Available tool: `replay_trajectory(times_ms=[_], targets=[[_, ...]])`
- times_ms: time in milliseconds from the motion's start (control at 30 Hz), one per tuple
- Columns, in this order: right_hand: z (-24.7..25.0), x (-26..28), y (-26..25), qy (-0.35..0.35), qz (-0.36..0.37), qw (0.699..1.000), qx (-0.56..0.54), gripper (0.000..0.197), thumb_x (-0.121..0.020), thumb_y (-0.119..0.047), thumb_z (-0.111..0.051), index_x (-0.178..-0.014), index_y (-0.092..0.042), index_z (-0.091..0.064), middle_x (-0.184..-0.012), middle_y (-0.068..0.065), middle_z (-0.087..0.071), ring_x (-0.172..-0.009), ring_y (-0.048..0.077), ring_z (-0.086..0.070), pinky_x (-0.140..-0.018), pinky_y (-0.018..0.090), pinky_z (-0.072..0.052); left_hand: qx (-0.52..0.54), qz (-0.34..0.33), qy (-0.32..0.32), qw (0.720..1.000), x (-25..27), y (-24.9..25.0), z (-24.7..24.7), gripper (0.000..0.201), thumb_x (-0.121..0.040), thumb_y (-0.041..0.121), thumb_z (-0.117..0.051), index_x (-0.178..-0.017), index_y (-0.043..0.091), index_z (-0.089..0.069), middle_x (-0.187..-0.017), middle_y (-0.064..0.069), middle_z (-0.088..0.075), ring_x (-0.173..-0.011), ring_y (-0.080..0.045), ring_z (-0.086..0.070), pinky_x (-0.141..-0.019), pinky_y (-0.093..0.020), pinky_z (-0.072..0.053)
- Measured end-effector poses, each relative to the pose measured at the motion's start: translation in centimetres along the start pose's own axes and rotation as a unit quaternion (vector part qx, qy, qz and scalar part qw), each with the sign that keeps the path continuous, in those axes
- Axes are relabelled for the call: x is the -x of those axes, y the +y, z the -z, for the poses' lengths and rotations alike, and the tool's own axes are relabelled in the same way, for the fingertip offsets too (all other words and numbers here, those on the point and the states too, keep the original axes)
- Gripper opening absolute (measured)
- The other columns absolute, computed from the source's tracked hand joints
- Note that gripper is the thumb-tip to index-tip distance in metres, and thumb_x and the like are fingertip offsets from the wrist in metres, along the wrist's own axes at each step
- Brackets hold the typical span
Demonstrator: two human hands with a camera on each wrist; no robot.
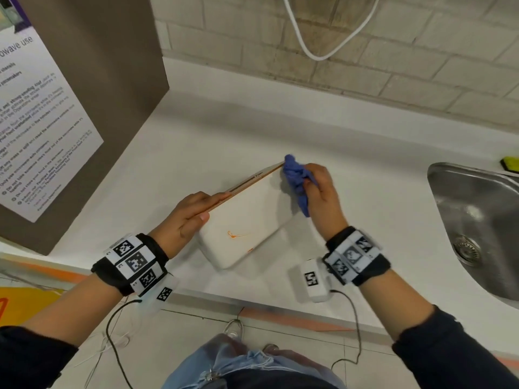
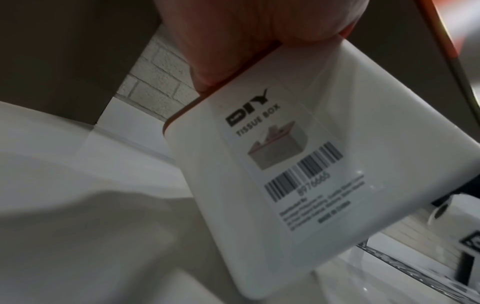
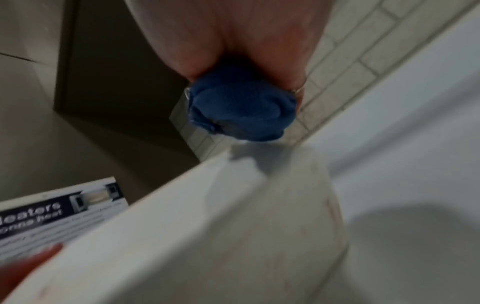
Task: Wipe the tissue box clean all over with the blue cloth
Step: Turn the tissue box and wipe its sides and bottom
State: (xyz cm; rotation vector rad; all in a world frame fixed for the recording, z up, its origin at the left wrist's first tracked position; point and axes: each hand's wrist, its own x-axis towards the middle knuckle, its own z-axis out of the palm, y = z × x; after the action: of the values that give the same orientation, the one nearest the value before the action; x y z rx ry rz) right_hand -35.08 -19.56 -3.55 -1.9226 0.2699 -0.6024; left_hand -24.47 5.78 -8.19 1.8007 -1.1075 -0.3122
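A white tissue box with a wooden lid stands tilted on its side on the white counter, with an orange mark on its upturned face. My left hand grips its near-left end, fingers over the lid edge and thumb on the white face. The left wrist view shows the box with its barcode label under my fingers. My right hand holds the bunched blue cloth against the box's far right corner. In the right wrist view the blue cloth touches the box's top edge.
A steel sink lies at the right, with a yellow-green sponge behind it. At the left stands a brown cabinet with a printed notice. A white cable hangs on the brick wall. The counter's front edge is near my wrists.
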Motion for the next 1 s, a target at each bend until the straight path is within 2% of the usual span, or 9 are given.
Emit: replay_trajectory(times_ms=[100,200,300,367,467,633,733,900,1000], targets=[[-3.6,1.5,0.2,0.051,0.070,0.992,0.090,0.038,-0.073,-0.009,-0.034,-0.085,0.000,-0.068,-0.086,0.021,-0.059,-0.080,0.018,-0.050,-0.071,0.028,-0.041,0.017,0.012,0.002,1.000,0.1,-0.1,-0.1,0.046,-0.086,0.060,-0.025,-0.128,0.048,-0.039,-0.102,0.011,-0.053,-0.103,-0.009,-0.046,-0.093,-0.013,-0.029],[-6.2,2.9,-1.3,-0.023,0.123,0.988,0.096,0.035,-0.074,-0.004,-0.039,-0.091,0.001,-0.069,-0.081,0.015,-0.058,-0.075,0.023,-0.052,-0.068,0.029,-0.039,0.034,0.026,0.007,0.999,0.1,-0.2,-0.1,0.047,-0.085,0.061,-0.027,-0.127,0.046,-0.041,-0.103,0.015,-0.053,-0.102,-0.011,-0.046,-0.092,-0.015,-0.031],[-7.9,4.4,-1.7,-0.101,0.167,0.973,0.120,0.036,-0.075,-0.004,-0.042,-0.099,-0.005,-0.069,-0.089,0.012,-0.060,-0.080,0.030,-0.053,-0.075,0.033,-0.037,0.062,0.044,0.014,0.997,0.0,-0.2,-0.1,0.039,-0.086,0.056,-0.029,-0.123,0.052,-0.043,-0.108,0.025,-0.054,-0.107,-0.009,-0.047,-0.097,-0.019,-0.031],[-8.2,5.4,-1.7,-0.147,0.191,0.962,0.127,0.039,-0.076,-0.009,-0.038,-0.100,-0.008,-0.069,-0.097,0.012,-0.061,-0.086,0.034,-0.053,-0.080,0.038,-0.038,0.074,0.052,0.012,0.996,0.2,-0.3,-0.1,0.042,-0.087,0.052,-0.029,-0.126,0.045,-0.044,-0.110,0.018,-0.056,-0.111,-0.017,-0.048,-0.101,-0.025,-0.031],[-7.5,6.0,-1.7,-0.230,0.234,0.936,0.124,0.034,-0.076,-0.012,-0.041,-0.092,-0.016,-0.071,-0.097,0.005,-0.063,-0.090,0.028,-0.050,-0.081,0.041,-0.038,0.079,0.057,0.007,0.995,0.2,-0.2,0.1,0.046,-0.088,0.046,-0.029,-0.130,0.033,-0.044,-0.114,0.000,-0.056,-0.115,-0.022,-0.047,-0.104,-0.033,-0.031],[-5.3,4.4,-1.2,-0.327,0.300,0.875,0.191,0.027,-0.073,-0.014,-0.043,-0.070,-0.012,-0.069,-0.094,0.006,-0.067,-0.092,0.021,-0.042,-0.079,0.044,-0.042,0.055,0.038,-0.004,0.998,0.2,-0.2,0.2,0.053,-0.087,0.062,-0.025,-0.130,0.037,-0.043,-0.114,-0.011,-0.055,-0.111,-0.020,-0.047,-0.099,-0.031,-0.032],[-4.0,3.7,-0.5,-0.338,0.315,0.858,0.223,0.027,-0.074,-0.013,-0.042,-0.067,-0.013,-0.068,-0.092,0.004,-0.067,-0.091,0.021,-0.043,-0.079,0.043,-0.042,0.043,0.024,-0.004,0.999,0.2,-0.3,0.1,0.054,-0.086,0.064,-0.025,-0.130,0.038,-0.042,-0.113,-0.006,-0.056,-0.109,-0.017,-0.048,-0.097,-0.025,-0.033],[-0.9,2.8,0.7,-0.300,0.286,0.865,0.282,0.026,-0.074,-0.014,-0.043,-0.068,-0.011,-0.068,-0.093,0.008,-0.066,-0.095,0.020,-0.041,-0.085,0.034,-0.029,0.032,0.020,-0.002,0.999,0.3,-0.2,0.0,0.056,-0.085,0.066,-0.023,-0.130,0.039,-0.041,-0.107,0.011,-0.055,-0.106,-0.011,-0.047,-0.094,-0.018,-0.031],[1.1,1.9,1.7,-0.265,0.245,0.866,0.347,0.026,-0.075,-0.016,-0.043,-0.067,-0.012,-0.067,-0.094,0.007,-0.066,-0.092,0.023,-0.043,-0.081,0.035,-0.032,0.027,0.019,0.001,0.999,0.2,-0.1,0.0,0.054,-0.084,0.067,-0.023,-0.130,0.043,-0.039,-0.105,0.020,-0.053,-0.107,-0.009,-0.046,-0.096,-0.016,-0.030]])
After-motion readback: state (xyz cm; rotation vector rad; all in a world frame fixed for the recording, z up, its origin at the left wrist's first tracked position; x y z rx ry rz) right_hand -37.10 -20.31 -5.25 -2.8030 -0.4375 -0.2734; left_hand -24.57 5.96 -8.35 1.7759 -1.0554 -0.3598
